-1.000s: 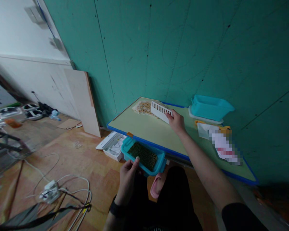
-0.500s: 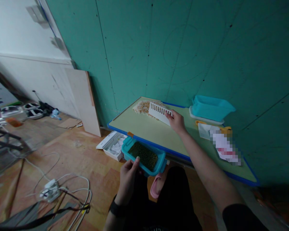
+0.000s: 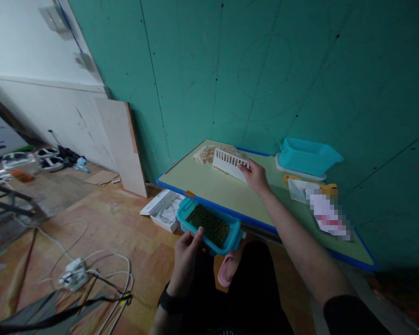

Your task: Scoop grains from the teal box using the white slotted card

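Right hand (image 3: 255, 176) reaches out over the green table (image 3: 209, 188), the biggest thing in play, blue-edged and set against the teal wall (image 3: 265, 70). Its fingers are closed on the near end of the white slotted tray (image 3: 228, 164), which stands on edge on the tabletop. Left hand (image 3: 186, 253) is low and close to the body, clamped on the near rim of the teal container (image 3: 234, 235) of dark green beans (image 3: 209, 226), held just under the table's front edge; touching it or not, can't tell. Since a second ago the white slotted tray has slid a little left, further into the pale grain pile (image 3: 204, 153) at the far left corner, so the grain sits tighter against it. The container and left hand have hardly moved. Tray is right at the right hand's fingertips, grain just beyond it. Off to the right sit a teal tub (image 3: 309, 156) and some paper (image 3: 296, 188).
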`<action>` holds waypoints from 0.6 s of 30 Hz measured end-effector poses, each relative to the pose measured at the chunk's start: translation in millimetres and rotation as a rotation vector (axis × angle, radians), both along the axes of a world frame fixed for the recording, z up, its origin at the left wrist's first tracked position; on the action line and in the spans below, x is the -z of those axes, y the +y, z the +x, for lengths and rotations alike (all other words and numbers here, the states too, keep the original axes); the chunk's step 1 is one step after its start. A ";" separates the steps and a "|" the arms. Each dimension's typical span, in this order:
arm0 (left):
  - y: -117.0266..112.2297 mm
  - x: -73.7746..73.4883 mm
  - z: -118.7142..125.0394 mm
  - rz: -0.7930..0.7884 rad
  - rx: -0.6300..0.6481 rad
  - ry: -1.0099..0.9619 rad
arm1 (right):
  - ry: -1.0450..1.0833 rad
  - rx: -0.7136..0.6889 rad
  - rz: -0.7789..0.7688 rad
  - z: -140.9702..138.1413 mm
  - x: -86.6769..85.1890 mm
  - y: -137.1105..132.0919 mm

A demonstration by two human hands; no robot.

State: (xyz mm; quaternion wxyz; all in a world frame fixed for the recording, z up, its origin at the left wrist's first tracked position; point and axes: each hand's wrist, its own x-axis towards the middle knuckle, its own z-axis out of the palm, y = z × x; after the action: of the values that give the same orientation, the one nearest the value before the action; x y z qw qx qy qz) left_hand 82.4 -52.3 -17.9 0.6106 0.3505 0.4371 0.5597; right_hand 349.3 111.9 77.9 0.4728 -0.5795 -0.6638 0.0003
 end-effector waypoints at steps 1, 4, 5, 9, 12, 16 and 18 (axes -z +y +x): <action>0.3 0.9 -0.1 0.005 0.002 -0.003 | 0.003 0.001 0.002 0.1 0.3 0.4; 0.8 3.4 -0.6 -0.004 0.010 -0.011 | 0.012 -0.005 0.009 0.2 1.0 1.3; 0.8 4.0 -0.7 -0.009 0.009 -0.010 | 0.012 -0.005 0.009 0.1 1.1 1.5; 0.0 3.5 -0.8 -0.011 0.011 0.002 | 0.019 -0.002 -0.009 -0.7 1.6 2.5; -0.8 0.1 -0.4 -0.011 0.017 -0.001 | 0.038 -0.029 0.000 -1.5 2.3 3.2; -1.1 -4.6 -0.1 -0.011 0.010 0.012 | 0.051 -0.082 -0.002 -3.0 2.4 3.0; -0.6 -4.3 -0.1 -0.016 0.008 0.017 | 0.061 -0.111 -0.002 -3.7 2.3 3.1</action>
State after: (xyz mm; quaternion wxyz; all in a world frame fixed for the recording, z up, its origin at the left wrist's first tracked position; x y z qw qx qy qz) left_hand 82.3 -52.9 -13.5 0.6117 0.3521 0.4452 0.5510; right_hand 345.6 115.1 75.6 0.4914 -0.5421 -0.6803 0.0447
